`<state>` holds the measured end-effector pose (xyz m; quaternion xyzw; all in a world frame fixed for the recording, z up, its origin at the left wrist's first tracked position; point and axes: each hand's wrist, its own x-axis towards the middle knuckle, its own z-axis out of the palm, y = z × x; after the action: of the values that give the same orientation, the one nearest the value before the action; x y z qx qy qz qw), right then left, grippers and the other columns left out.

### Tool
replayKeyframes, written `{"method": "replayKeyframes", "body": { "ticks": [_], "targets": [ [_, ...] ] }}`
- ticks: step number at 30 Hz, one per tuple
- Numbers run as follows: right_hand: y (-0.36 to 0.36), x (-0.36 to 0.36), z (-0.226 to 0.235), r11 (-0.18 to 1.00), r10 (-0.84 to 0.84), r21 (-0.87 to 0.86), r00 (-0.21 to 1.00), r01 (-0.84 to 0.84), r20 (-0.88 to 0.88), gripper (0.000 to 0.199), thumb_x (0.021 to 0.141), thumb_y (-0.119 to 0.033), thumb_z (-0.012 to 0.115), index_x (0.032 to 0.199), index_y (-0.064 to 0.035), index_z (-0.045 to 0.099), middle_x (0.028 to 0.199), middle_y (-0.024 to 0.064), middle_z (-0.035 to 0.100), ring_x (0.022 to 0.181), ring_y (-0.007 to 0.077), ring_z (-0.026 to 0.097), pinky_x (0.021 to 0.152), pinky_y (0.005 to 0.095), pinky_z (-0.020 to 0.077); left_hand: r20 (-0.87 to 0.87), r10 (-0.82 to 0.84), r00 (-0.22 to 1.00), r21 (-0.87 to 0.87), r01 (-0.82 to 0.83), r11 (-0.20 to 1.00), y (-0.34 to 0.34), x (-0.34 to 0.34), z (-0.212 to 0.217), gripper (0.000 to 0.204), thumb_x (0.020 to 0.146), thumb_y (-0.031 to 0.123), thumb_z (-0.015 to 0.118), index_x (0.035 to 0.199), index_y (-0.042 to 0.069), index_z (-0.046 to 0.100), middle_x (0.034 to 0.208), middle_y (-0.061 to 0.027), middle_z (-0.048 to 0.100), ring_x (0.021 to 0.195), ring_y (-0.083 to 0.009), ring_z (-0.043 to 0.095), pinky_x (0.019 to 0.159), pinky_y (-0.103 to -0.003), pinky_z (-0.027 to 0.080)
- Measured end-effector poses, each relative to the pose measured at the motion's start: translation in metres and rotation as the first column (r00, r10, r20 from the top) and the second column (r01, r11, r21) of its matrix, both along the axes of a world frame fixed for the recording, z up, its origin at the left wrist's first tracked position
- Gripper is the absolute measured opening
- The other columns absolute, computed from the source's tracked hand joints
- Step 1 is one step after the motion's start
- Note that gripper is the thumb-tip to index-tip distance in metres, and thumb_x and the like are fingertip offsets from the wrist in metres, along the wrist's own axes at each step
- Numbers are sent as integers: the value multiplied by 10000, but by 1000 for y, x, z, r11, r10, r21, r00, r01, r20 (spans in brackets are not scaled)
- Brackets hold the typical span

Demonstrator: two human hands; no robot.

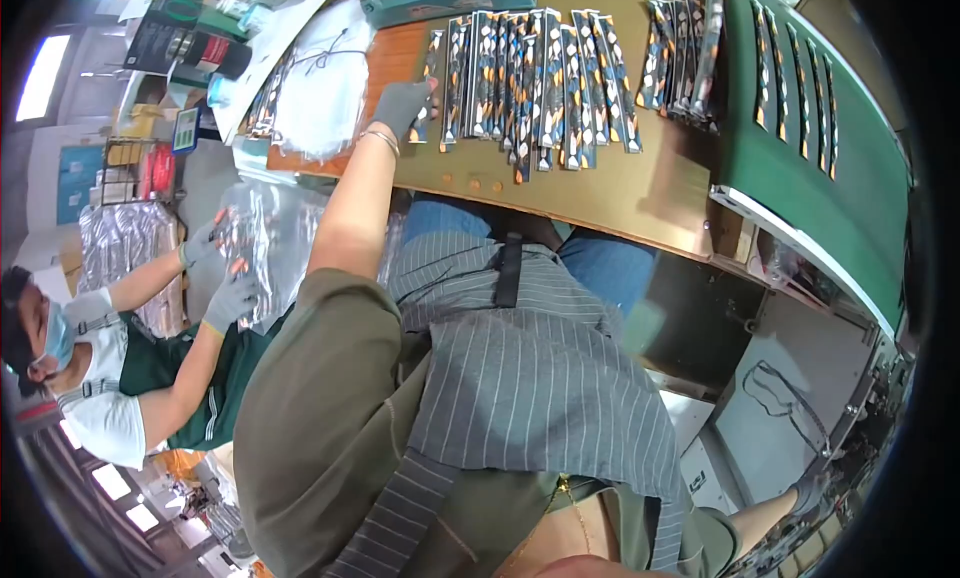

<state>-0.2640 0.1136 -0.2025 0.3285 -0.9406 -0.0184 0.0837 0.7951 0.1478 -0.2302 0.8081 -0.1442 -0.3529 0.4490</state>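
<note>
Far left, a masked co-worker [140,383] has gloved hands at a clear plastic sheet [265,233]. Next, the person's gloved left hand [396,110], fingertips right at the leftmost slim patterned packet [433,56]; pinched or merely touched, can't tell! Along the tabletop [620,203] run more packets in an uneven row [520,88], then a tighter cluster [683,58]. The green belt [765,173] carries five spaced strips [796,88]. Lower right, the right hand [808,494], its grip impossible to read.
</note>
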Motion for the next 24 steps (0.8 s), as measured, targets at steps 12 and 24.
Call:
{"method": "replayKeyframes", "body": {
  "ticks": [12,24],
  "targets": [
    [53,-86,-21,945,174,-284,985,-163,16,349,864,-296,510,1141,-130,643,1124,69,648,1018,239,594,895,315,443,652,-237,720,253,89,963,40,-2,-45,501,621,493,748,685,6,652,673,-178,642,691,-317,639,670,-386,487],
    [27,228,61,355,440,-911,897,-207,-32,242,917,-155,533,1079,-10,640,1010,127,669,873,217,624,784,319,497,368,-272,889,151,231,961,49,8,-33,330,742,328,701,791,3,667,685,-122,651,612,-207,619,584,-338,481]
  ]
}}
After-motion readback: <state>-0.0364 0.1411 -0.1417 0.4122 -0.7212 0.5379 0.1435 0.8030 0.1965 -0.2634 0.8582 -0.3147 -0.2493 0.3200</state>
